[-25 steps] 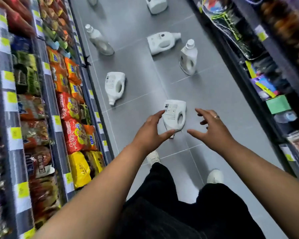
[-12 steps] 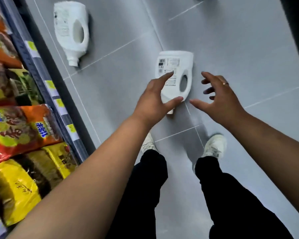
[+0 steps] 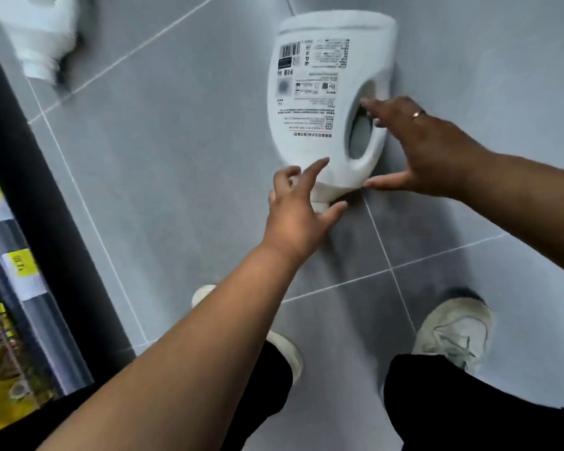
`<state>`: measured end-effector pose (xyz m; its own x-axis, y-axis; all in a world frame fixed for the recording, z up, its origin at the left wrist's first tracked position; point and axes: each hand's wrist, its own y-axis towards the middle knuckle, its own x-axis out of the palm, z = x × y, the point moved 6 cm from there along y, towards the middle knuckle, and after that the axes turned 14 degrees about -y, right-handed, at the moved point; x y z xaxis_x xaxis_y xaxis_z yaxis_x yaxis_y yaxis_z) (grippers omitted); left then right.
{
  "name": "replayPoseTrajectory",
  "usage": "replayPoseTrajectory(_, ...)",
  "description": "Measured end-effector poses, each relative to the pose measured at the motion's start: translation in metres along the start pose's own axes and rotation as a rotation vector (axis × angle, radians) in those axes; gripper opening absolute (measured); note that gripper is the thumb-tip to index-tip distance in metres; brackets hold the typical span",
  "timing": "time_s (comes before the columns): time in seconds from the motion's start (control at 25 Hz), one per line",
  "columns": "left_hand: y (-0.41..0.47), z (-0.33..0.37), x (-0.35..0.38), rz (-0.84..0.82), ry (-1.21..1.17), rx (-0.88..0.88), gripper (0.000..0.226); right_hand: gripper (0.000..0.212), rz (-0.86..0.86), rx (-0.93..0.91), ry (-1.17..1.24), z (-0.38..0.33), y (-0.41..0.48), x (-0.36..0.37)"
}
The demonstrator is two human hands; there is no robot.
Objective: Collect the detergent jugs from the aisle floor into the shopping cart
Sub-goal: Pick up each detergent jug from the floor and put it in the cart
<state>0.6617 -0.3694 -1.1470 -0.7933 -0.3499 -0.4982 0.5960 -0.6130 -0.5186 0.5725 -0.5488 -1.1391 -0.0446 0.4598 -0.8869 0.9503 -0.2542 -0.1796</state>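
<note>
Grip: both hands spread, nothing held.
Right hand (image 3: 427,148): fingertips at jug (image 3: 310,92) handle.
Left hand (image 3: 298,206): near cap.

The second detergent jug (image 3: 38,34) at top left is motion-blurred and cut off by the frame edge. The near detergent jug (image 3: 319,92) has its cap hidden behind the left hand (image 3: 298,216), and its label print is too small to read.

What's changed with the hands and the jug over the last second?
Both hands dropped to the jug: right hand now reaches the handle, left hand the cap end. Neither has closed on it. The jug still lies flat on the floor.
</note>
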Motion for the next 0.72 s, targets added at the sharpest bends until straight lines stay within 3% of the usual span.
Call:
replayPoseTrajectory(0.2,0.006,-0.041,0.035,0.112,0.048,-0.08,0.088,0.115,0.075,-0.338,-0.322,0.02,0.024,0.058)
replayPoseTrajectory(0.36,0.012,-0.054,0.037,0.124,-0.004,-0.078,0.096,0.112,0.178,-0.492,-0.388,0.018,0.042,0.071)
replayPoseTrajectory(0.52,0.014,-0.055,0.031,0.14,-0.077,-0.027,0.094,0.096,0.225,-0.537,-0.376,0.016,0.045,0.072)
replayPoseTrajectory(0.64,0.018,-0.053,0.016,0.094,-0.099,0.016,0.096,0.109,0.219,-0.525,-0.349,0.01,0.051,0.068)
replayPoseTrajectory(0.72,0.023,-0.049,-0.009,0.072,-0.124,0.073,0.098,0.105,0.247,-0.533,-0.295,0.0,0.058,0.056)
